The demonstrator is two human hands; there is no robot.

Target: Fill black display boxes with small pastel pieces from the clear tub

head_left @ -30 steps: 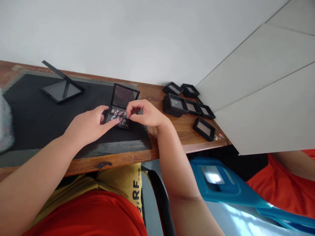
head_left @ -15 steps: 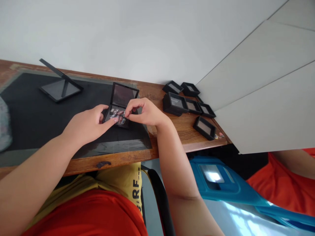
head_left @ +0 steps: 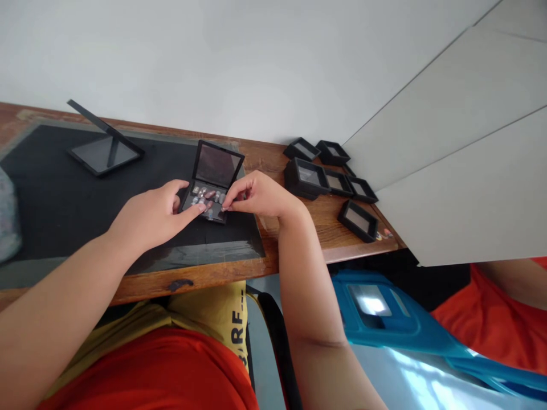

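Note:
A small black hinged box (head_left: pixel 216 215) lies on the dark mat with its window lid (head_left: pixel 217 165) raised. Inside are several glossy press-on nails (head_left: pixel 209 195). My left hand (head_left: pixel 149 219) grips the box at its left side, thumb laid over the nails and fingers at the edge. At the right part of the box, my right hand (head_left: pixel 256 196) pinches what looks like a press-on nail (head_left: pixel 223 208), mostly hidden by the fingertips.
A larger black box (head_left: pixel 105 155) stands open on the mat (head_left: pixel 55 193) at left. Several black window boxes (head_left: pixel 307 176) are grouped on the wooden table (head_left: pixel 307 222) to the right. A blue plastic chair (head_left: pixel 380 313) is below, beside a white panel (head_left: pixel 461 188).
My right hand has shifted slightly right and down toward the box's right edge, uncovering more nails. My left hand stays in place.

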